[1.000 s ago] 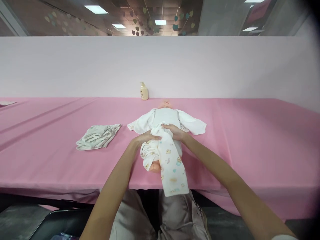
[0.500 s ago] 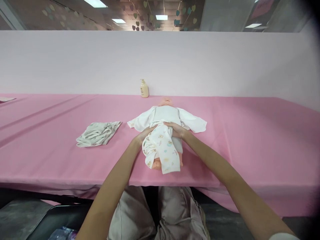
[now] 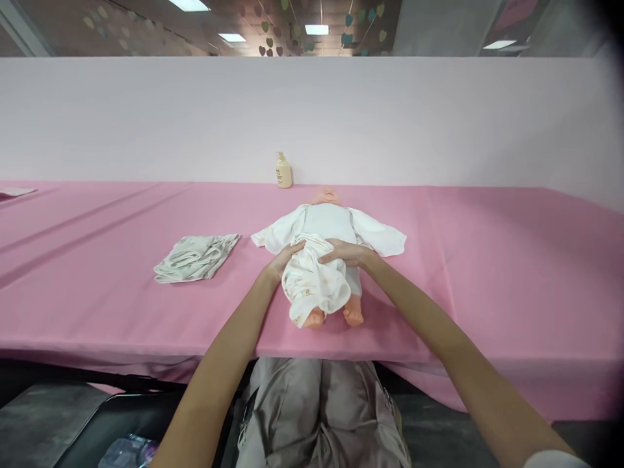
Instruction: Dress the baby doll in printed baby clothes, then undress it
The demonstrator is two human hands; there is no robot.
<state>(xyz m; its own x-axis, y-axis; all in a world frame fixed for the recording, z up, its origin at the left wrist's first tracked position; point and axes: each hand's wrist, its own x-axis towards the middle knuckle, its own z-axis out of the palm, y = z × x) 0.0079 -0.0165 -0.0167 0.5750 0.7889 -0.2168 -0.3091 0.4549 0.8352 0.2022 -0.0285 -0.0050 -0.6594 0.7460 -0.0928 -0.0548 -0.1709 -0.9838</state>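
A baby doll (image 3: 353,312) lies on the pink table, head toward the wall and feet toward me. It wears a white long-sleeved top (image 3: 329,222) with the sleeves spread wide. Over its lower body and one leg lies a bunched white patterned baby garment (image 3: 312,279), probably pants. My left hand (image 3: 286,259) grips this garment's left edge near the waist. From the other side, my right hand (image 3: 345,253) holds its upper right part, fingers curled into the gathered cloth. Both doll feet show below the cloth.
To the left lies a folded pale cloth (image 3: 197,259). A cream pump bottle (image 3: 283,172) stands at the back by the white wall (image 3: 195,117). The pink table cover (image 3: 511,273) drops over the front edge, close to my knees.
The garment's long hanging leg has been gathered up into a bunch, uncovering the doll's right-hand foot in view. My right hand's fingers have curled further into the cloth.
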